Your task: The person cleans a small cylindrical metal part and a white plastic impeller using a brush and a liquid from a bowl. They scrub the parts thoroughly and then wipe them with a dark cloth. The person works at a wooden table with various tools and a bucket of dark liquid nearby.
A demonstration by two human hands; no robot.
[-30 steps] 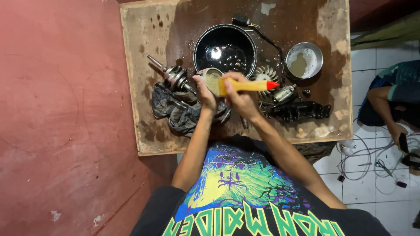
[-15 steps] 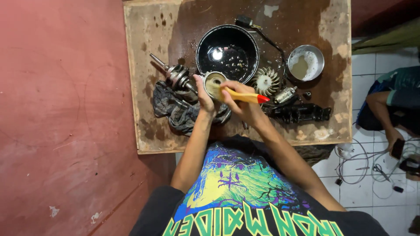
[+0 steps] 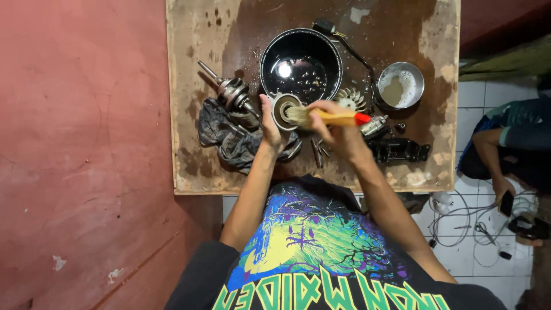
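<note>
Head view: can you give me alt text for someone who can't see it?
The right hand works a yellow-handled brush into a round metal part held by the left hand, over a stained wooden board beside a black bowl.

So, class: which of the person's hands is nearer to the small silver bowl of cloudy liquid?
Right. The right hand, gripping the yellow brush, sits just down-left of the silver bowl; the left hand is farther left, holding the round metal part.

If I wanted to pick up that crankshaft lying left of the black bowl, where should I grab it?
Probably by the thin bare shaft end of the crankshaft, which points up-left over open board. Come from the upper left, away from the cloth and the left hand. The wide webs in the middle look bulky and oily, so they would suit a grip less well.
</note>
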